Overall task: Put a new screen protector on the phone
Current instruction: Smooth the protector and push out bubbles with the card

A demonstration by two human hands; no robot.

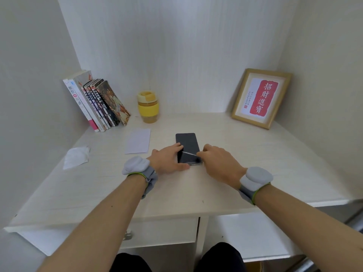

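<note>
Both hands on phone (187, 147): left hand (169, 160) spread flat steadying, right hand (217, 161) pinching film (189, 153) at 5 o'clock corner; yanking risks a skewed, dusty, bubbled layer.

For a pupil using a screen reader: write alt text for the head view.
A left hand steadies a dark phone on a pale desk while the right hand pinches a thin film at its lower edge. Books, a yellow cup and a framed print stand behind.
</note>
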